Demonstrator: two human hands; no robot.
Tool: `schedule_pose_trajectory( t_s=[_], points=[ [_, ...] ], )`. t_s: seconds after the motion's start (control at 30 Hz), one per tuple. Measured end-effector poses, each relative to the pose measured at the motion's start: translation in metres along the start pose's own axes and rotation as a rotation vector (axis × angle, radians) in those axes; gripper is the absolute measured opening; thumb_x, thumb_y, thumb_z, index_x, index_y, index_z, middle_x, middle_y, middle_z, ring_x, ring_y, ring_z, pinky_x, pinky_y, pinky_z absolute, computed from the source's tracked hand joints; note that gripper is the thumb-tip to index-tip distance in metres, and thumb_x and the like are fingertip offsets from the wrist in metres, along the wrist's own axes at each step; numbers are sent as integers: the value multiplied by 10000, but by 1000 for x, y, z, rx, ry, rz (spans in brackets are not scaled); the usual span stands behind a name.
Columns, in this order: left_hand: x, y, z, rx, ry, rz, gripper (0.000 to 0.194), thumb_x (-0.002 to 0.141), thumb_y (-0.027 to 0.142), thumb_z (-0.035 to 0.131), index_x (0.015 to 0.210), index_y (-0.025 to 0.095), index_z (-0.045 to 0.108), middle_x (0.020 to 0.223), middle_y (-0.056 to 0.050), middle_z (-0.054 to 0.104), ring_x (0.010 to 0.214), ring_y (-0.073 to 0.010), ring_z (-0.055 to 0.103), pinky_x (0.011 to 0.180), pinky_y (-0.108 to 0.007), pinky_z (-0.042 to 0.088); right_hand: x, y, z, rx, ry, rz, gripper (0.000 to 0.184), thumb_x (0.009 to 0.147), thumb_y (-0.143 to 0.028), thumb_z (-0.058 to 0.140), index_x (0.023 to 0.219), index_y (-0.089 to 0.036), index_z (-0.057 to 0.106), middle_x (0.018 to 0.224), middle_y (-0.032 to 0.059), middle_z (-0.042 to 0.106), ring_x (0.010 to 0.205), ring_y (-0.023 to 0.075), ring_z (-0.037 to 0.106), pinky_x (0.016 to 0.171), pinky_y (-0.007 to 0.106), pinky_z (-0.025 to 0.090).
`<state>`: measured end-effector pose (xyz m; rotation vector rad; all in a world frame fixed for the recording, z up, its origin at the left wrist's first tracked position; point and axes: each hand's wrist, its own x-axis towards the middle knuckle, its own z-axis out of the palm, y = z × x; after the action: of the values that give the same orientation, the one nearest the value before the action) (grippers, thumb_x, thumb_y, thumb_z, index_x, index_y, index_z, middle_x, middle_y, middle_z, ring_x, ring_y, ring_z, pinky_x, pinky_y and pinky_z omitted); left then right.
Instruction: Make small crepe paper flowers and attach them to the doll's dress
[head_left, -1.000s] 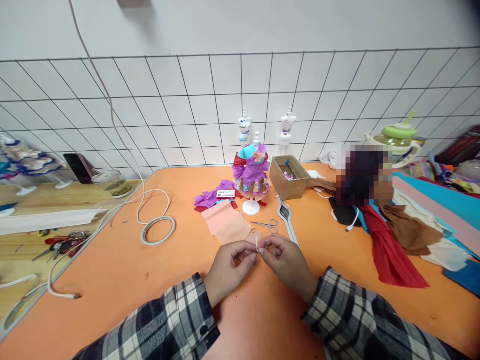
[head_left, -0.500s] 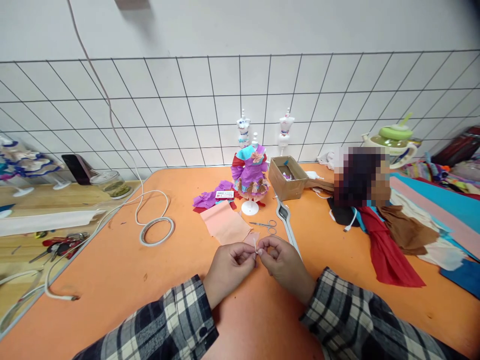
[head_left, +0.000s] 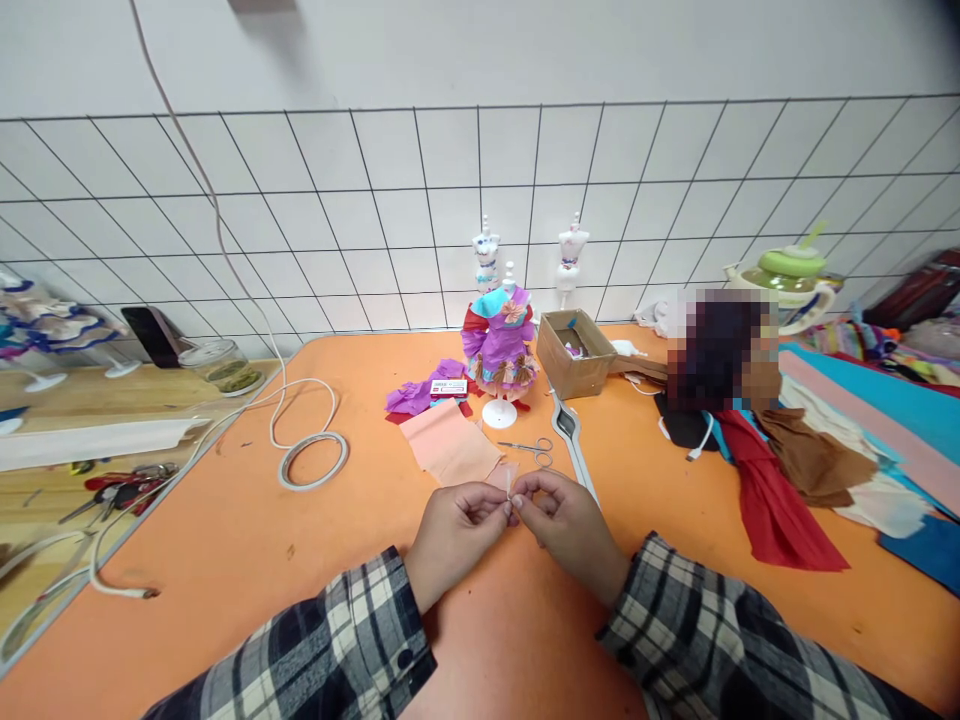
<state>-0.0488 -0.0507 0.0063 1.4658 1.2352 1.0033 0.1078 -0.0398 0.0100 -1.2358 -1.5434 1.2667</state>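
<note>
Fingertips meet at the middle of the orange table [head_left: 360, 560], where my left hand [head_left: 459, 535] and my right hand [head_left: 570, 525] are both closed in a pinch. Between them stands a small thin whitish strip [head_left: 509, 482], too small to tell its material. Just beyond lie a peach sheet of crepe paper [head_left: 450, 445] and a pair of small scissors [head_left: 536, 451]. Behind these a mini dress form [head_left: 501, 345] wears a purple dress with a peach flower. A small printed box [head_left: 448, 389] rests on purple paper [head_left: 409, 398] to its left.
An open cardboard box [head_left: 574, 365] and a grey-white strap-like tool [head_left: 571, 432] are behind my right hand. Coloured papers [head_left: 780, 500] spread over the right side. A tape roll [head_left: 313, 461] and a white cable [head_left: 283, 400] lie left. Two bare dress forms [head_left: 572, 260] stand by the tiled wall.
The whitish strip has shifted slightly between my fingertips, and my hands have barely moved. Everything else stays in place, apart from a slight shift of the view.
</note>
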Motion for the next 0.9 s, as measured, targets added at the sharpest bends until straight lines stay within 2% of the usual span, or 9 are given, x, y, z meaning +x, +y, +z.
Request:
schedule_pose_trajectory(
  t_s=[0.27,0.47,0.6,0.77,0.83,0.9],
  points=[
    [1,-1,-1,25,-36,19,132,750,250,604,706,144,671,657,-39,712,567,-125,625,564,-210,487,-1,1,1,13,-17,24,80,713,-268,556,739,-192,560,546,-55,480,418,73,349,383,188,246],
    [-1,3,-4,140,-37,39,106,704,181,560,662,139,648,612,-21,661,553,-120,578,552,-211,452,0,-3,-2,94,-134,145,92,740,-288,528,752,-197,526,450,-96,400,366,71,333,364,181,257],
    [0,1,-7,248,-56,49,109,678,147,541,652,138,646,604,-8,636,556,-114,546,555,-210,428,0,-1,-3,105,-174,158,105,757,-298,518,765,-194,529,433,-104,381,360,70,326,365,180,256],
    [-1,-1,-11,305,-77,83,93,645,100,532,638,142,615,599,2,608,572,-115,529,567,-213,414,4,7,-8,69,-118,107,117,738,-307,550,766,-195,531,460,-102,348,391,74,308,384,185,233],
    [-2,2,-13,286,-109,111,89,677,107,532,682,145,612,626,-2,605,597,-122,534,594,-226,425,6,9,-12,43,-83,115,129,738,-317,557,783,-200,527,472,-101,339,391,76,299,384,191,218],
    [-3,5,-15,240,-145,152,149,742,151,543,863,150,631,721,-17,619,673,-140,558,643,-246,448,8,10,-15,31,-68,134,138,744,-329,553,797,-205,524,473,-102,328,388,80,291,386,199,210]
  ],
)
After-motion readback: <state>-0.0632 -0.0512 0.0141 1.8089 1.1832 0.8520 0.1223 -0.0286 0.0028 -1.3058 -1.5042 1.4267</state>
